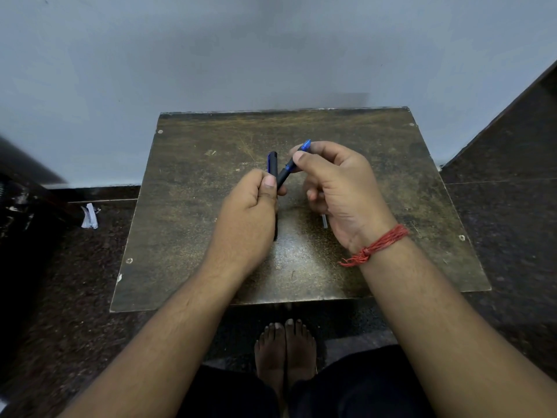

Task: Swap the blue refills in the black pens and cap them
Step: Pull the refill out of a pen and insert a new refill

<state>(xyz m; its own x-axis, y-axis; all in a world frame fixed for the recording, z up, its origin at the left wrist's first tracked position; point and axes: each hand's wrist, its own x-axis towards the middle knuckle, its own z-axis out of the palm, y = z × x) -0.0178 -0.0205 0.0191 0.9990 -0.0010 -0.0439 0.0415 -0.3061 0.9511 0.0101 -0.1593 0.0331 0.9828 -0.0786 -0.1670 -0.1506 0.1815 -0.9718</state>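
My left hand (251,206) grips 1 capped pen (272,165), mostly hidden; my right hand (334,188) pinches another pen (284,175), its end hidden.

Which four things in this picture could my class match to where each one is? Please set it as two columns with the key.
Things
1. capped pen
2. pen with blue tip
3. red thread
4. white paper scrap

Places
A. on the floor, left of the table
B. in the left hand
C. round the right wrist
D. in the right hand's fingers

Pairs: 1-B, 2-D, 3-C, 4-A
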